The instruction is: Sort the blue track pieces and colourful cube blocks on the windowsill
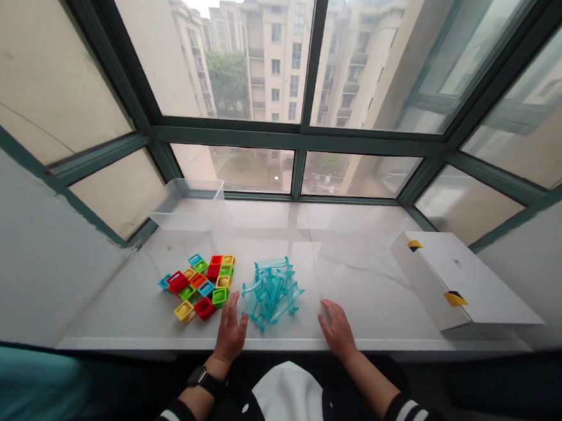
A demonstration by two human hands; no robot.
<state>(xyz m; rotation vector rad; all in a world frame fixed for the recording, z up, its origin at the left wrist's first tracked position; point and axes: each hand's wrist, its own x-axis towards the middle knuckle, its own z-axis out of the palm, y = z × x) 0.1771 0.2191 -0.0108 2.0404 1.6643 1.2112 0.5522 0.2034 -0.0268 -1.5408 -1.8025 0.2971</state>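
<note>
My left hand (231, 327) lies flat on the white windowsill (354, 267), fingers stretched out, between a cluster of small coloured cube blocks (202, 282) and a pile of clear turquoise plastic pieces (270, 291). It holds nothing, and its fingertips are close to a green block. A dark watch sits on that wrist. My right hand (336, 330) rests palm down on the sill to the right of the turquoise pile, fingers spread and empty.
An empty clear plastic tub (188, 205) stands at the back left of the sill. A white cardboard box (459, 281) with yellow tape lies at the right. Window frames enclose the sill on three sides.
</note>
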